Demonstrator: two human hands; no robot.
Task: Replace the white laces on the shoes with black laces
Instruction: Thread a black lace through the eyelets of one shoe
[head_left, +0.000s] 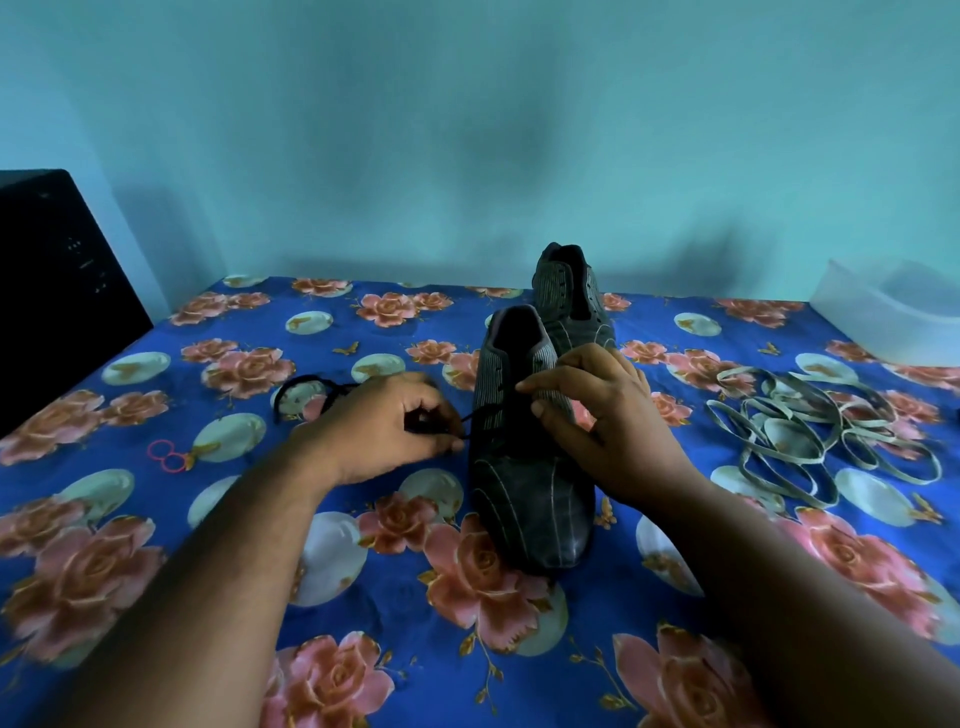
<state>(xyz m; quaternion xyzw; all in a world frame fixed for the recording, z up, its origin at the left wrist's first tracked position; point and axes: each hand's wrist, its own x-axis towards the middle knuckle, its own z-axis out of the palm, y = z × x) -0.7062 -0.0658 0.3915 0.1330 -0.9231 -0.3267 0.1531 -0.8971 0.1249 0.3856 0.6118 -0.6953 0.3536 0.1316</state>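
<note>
A dark grey striped lace-up shoe (524, 457) stands near the middle of a bed covered by a blue sheet printed with pink roses (363, 597), its toe toward the near edge. The left hand (384, 426) has its fingers curled, pinching a thin black lace (470, 418) that runs taut from the shoe's eyelets; the rest of that lace loops on the sheet (306, 389) to the left of the hand. The right hand (597, 410) rests on the shoe's right side, thumb and forefinger pinched at the upper eyelets. A second matching dark shoe (571, 296) stands just behind the first, toward the far edge. The removed white flat laces (821, 431) lie tangled near the right edge.
</note>
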